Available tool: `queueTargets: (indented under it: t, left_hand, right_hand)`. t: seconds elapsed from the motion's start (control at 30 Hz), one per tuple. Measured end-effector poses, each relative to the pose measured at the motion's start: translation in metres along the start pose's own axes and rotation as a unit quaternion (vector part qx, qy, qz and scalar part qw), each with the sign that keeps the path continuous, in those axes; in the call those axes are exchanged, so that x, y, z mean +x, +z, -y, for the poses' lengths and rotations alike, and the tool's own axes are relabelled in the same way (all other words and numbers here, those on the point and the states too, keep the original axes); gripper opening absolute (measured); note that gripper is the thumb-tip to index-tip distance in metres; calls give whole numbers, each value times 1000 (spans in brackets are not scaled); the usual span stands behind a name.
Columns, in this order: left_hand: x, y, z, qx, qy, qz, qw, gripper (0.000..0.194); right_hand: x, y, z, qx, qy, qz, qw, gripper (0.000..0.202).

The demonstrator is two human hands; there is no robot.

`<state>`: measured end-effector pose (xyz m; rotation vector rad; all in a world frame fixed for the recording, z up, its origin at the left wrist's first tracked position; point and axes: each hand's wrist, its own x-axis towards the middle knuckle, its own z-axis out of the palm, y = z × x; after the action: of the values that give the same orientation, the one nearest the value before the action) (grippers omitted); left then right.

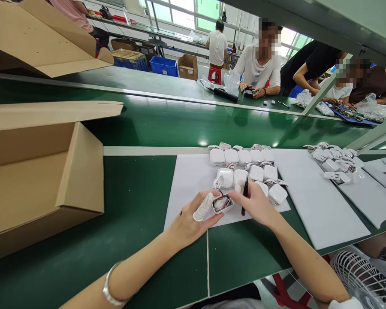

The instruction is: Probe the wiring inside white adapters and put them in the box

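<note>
My left hand (196, 214), with a white finger cot on one finger, is closed around a small white plastic case (223, 208). The case is open on top, and red, black, yellow and blue wires show inside. In my right hand (255, 201) is a pair of black tweezers (245, 197), held upright just right of the case; the thumb reaches toward the case's edge. Behind both hands, several white square units (225, 177) with cables stand in rows on a white sheet (188, 176).
A cardboard box (83, 171) stands open on the left. Further white sheets (321, 206) and another cluster of white units (333, 163) lie to the right. A green conveyor belt (167, 122) runs behind the bench. Across it, a person in white (260, 68) handles a small black object.
</note>
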<state>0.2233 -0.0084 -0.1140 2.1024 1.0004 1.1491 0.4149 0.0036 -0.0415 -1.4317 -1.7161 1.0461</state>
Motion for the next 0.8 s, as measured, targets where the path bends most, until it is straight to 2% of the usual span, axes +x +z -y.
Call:
queueTargets:
  t: [0.07,0.17,0.37,0.47,0.67,0.8]
  left_hand:
    - [-1,1,0,1,-1,-3,1000,44]
    - [-1,0,-1,-1,-11,-3,1000,45]
    - [0,-4,-8,-20,-42,50,998,38]
    - [0,-4,-10,-27,-49,50,997,37]
    - [3,-5,-10,-40,-35,57,997,37]
    - [6,-9,-11,-27,-24,73,997,36]
  right_hand:
    - [-1,2,3,-9,24,51,998,23]
    - [0,3,-1,-1,45,89,995,24]
    - [9,-4,-18,-5,85,50,995,37]
    - [8,-7,-19,24,60,88,994,36]
    - [7,-17,-15,-5,10,222,975,26]
    - [6,-19,-13,-39,-4,214,976,27]
